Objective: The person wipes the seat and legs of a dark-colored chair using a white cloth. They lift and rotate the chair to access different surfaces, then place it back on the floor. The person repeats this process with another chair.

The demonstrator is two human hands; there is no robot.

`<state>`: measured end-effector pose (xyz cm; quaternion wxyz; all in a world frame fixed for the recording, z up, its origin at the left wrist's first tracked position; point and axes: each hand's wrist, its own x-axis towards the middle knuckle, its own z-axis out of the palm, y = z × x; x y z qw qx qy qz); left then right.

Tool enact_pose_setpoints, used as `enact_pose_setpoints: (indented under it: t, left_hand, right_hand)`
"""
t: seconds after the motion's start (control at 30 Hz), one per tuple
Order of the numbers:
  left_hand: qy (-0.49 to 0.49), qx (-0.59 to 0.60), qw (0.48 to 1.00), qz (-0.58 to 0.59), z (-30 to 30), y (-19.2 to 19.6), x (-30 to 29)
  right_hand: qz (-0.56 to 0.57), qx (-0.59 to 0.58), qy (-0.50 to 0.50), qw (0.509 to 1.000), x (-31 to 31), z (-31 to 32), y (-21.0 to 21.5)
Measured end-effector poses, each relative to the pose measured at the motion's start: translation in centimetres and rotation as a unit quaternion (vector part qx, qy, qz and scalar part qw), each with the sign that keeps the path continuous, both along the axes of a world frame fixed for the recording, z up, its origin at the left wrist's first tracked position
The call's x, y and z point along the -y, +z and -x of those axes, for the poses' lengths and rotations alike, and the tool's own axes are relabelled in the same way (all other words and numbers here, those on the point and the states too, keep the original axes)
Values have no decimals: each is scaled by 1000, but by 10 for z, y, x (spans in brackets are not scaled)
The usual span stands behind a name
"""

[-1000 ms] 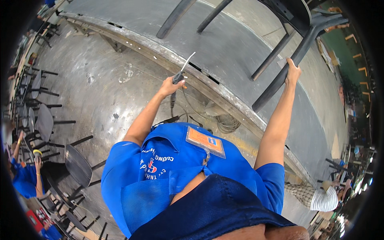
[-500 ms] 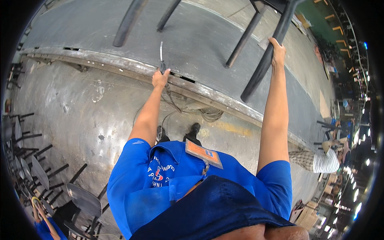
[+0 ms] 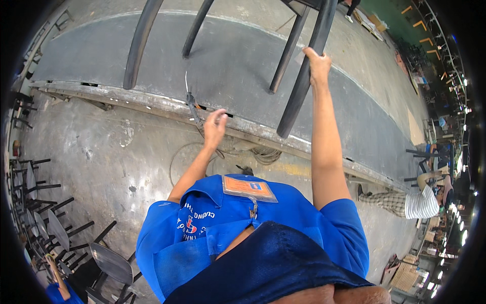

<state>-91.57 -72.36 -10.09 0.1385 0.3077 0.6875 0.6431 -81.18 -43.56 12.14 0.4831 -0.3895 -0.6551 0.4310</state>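
Your right hand (image 3: 318, 65) is clamped on a black chair leg (image 3: 304, 76); your left hand (image 3: 214, 127) holds a thin tool (image 3: 191, 101).

The leg's long axis runs steeply from above your right grip down to a free end below it, leaning slightly toward your left hand. Three more legs (image 3: 139, 43) stand left of that grip, all on the long grey bench (image 3: 238, 61). The tool points up and away from your left grip, its wire tip past the bench's near edge (image 3: 152, 104); how tightly those fingers close I cannot tell. Below both grips lies open concrete floor (image 3: 101, 152), with coiled cable (image 3: 263, 154) beneath and stacked chairs (image 3: 45, 223) far to your left.
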Motion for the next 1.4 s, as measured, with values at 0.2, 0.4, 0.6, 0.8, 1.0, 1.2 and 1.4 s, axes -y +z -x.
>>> enact_pose_setpoints:
  t: [0.2,0.4,0.6,0.8,1.0,1.2,1.4]
  left_hand:
    - [-227,98,965,-91,-60,81,-59]
    - [-184,68,980,-27,-114,104,-89]
    - [-41,-48,997,-34,-136,96,-82]
    - [-8,-65,997,43,-136,98,-80]
    - [-73,-56,992,92,-124,101,-69]
    - [-202,-221,929,219,-24,158,-42]
    - [155,-564,800,131,64,251,-126]
  right_hand:
    - [-7,-18,-1,1000,39,-2,1]
    - [17,-16,31,999,67,-10,1]
    - [-32,-36,57,997,78,-8,-15]
    - [-34,-66,91,993,83,-6,-25]
    - [-37,-67,110,991,95,-10,-25]
    - [-78,-85,111,987,101,-8,-27]
    - [-60,-84,127,987,105,-5,-29]
